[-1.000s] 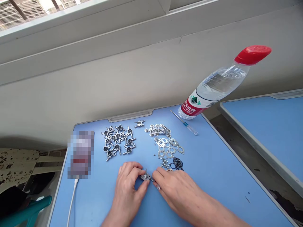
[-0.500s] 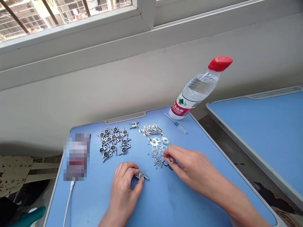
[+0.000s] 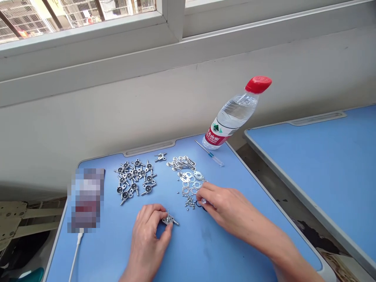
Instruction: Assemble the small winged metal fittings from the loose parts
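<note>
My left hand (image 3: 149, 235) is closed, thumb and fingers pinching a small metal valve body (image 3: 168, 220) against the table. An upright pin stands in the valve body's middle and a stem sticks out to the right. My right hand (image 3: 219, 201) is closed around a slim tool with a clear handle end (image 3: 203, 201), which looks like a screwdriver; its shaft is hidden. Just left of these fingers lie a pile of tiny screws (image 3: 189, 202) and several flat metal gasket-like plates (image 3: 192, 178). Dark rings (image 3: 199, 204) show partly under the right fingers.
Several metal valve bodies (image 3: 135, 173) with black round inserts lie at left, another (image 3: 160, 157) behind. Small metal levers (image 3: 182, 162) lie at centre back. A clear-handled screwdriver (image 3: 210, 154) lies before a water bottle (image 3: 227, 121). A blurred-out phone-like object (image 3: 88, 199) with a white cable is at left.
The whole view has shifted slightly, moving the scene left. Both hands keep their holds, and the right hand stays over the dark rings beside the screws.
</note>
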`<act>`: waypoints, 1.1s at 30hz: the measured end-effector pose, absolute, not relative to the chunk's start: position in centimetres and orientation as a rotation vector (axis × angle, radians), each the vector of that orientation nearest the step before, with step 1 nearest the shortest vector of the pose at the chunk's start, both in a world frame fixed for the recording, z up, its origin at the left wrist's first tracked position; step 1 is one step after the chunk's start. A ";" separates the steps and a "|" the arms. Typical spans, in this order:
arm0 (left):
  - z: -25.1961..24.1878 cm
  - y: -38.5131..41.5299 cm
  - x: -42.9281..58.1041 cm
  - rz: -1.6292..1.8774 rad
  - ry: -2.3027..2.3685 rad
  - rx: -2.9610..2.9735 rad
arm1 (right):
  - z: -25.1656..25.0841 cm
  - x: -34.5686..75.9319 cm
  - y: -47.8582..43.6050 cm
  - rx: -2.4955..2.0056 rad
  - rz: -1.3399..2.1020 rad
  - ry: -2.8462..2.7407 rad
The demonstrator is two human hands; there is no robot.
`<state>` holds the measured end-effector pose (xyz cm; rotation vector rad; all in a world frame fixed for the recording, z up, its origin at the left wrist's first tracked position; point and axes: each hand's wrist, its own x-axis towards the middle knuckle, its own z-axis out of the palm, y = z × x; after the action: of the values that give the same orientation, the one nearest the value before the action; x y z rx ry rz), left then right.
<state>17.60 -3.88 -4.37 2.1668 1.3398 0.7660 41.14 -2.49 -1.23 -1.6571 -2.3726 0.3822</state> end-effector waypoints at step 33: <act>-4.1 -3.9 17.8 0.794 1.344 2.177 | -0.6 37.4 -3.1 -1.288 0.829 -2.102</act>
<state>17.81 -3.94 -4.05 2.1768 1.3438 0.7939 37.41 -3.08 -0.58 -1.2880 -2.1020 0.8286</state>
